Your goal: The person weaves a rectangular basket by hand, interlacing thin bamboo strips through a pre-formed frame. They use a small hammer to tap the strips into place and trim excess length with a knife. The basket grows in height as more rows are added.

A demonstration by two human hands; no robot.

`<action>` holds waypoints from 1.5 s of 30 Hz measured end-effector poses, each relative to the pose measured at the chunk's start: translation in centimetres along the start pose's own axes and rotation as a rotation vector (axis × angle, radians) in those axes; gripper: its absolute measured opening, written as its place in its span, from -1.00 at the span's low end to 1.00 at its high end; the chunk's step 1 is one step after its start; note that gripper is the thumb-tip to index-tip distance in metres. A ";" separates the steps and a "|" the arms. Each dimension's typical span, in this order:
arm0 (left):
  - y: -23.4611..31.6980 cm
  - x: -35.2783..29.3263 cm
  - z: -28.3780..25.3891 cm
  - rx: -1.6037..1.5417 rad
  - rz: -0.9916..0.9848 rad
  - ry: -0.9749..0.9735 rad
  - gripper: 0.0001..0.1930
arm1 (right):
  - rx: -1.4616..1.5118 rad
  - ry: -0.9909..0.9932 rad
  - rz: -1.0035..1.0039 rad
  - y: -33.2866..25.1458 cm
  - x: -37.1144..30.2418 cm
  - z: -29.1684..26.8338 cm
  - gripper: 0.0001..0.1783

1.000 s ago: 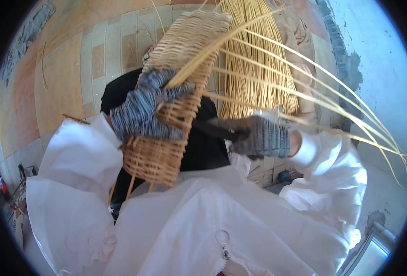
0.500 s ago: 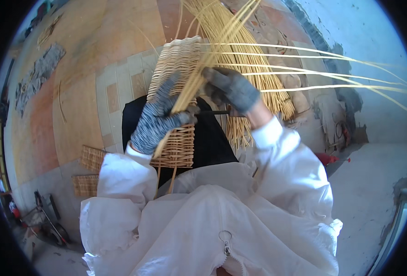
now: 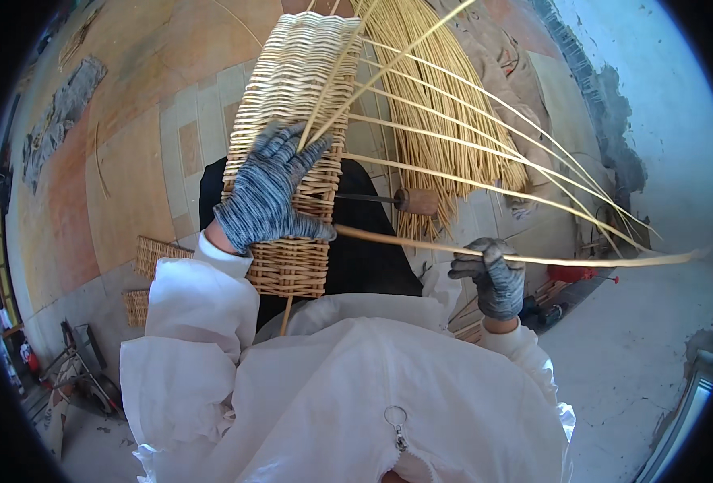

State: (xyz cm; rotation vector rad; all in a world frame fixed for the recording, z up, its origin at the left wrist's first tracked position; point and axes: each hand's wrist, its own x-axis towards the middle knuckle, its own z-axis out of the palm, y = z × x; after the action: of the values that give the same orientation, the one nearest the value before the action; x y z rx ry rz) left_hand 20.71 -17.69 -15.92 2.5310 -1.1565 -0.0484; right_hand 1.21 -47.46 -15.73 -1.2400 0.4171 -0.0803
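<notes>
A pale, upright woven wicker panel (image 3: 292, 60) lies over the black cloth (image 3: 372, 258) on my lap. My left hand (image 3: 268, 189), in a grey knit glove, rests on it, fingers spread and thumb stretched to its right edge. Two rods (image 3: 356, 92) run up and right from beside its fingertips. On the right, my gloved right hand (image 3: 497, 282) is closed on a long wicker rod (image 3: 405, 241) leading out from the panel near my left thumb. A wooden-handled tool (image 3: 417, 201) has its metal shaft reaching the panel's right side; its tip is hidden.
Several loose rods (image 3: 485, 173) fan out rightward from the panel. Beyond them lies a thick bundle of wicker rods (image 3: 437, 105) on the floor. Small woven pieces (image 3: 159, 256) lie at left, near a crumpled grey cloth (image 3: 62, 117). A red object (image 3: 570, 274) sits at right.
My right hand has moved down and right, away from the panel, drawing one rod out sideways. My left hand has flattened onto the panel. The panel has shifted up and left in view.
</notes>
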 end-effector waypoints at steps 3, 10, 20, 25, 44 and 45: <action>-0.9 0.0 0.5 0.025 -0.042 -0.059 0.15 | 0.126 0.122 -0.058 1.5 0.7 -0.2 -0.64; -1.8 0.4 1.9 -0.134 0.009 -0.052 0.05 | 0.054 0.075 -0.052 1.5 1.9 -0.9 -0.64; -2.7 -0.2 3.0 -0.236 -0.061 -0.076 0.00 | -0.297 -0.038 -0.185 -0.5 3.4 0.2 -0.36; -2.4 0.3 2.9 -0.232 -0.064 -0.060 -0.01 | -0.376 -0.187 -0.270 1.7 5.3 -1.6 -0.52; -3.3 1.0 1.3 -0.364 -0.048 -0.186 0.00 | 0.560 -0.410 -0.575 -1.8 8.9 3.2 -0.64; -3.4 1.3 1.4 -0.382 -0.049 -0.195 0.00 | 0.549 -0.380 -0.571 -1.1 9.7 3.6 -0.64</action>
State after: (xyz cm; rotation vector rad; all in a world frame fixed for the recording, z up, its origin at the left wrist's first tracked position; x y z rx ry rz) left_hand 23.75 -17.00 -18.17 2.2487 -1.0376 -0.4900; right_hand 11.64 -47.33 -16.29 -0.7704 -0.2891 -0.4107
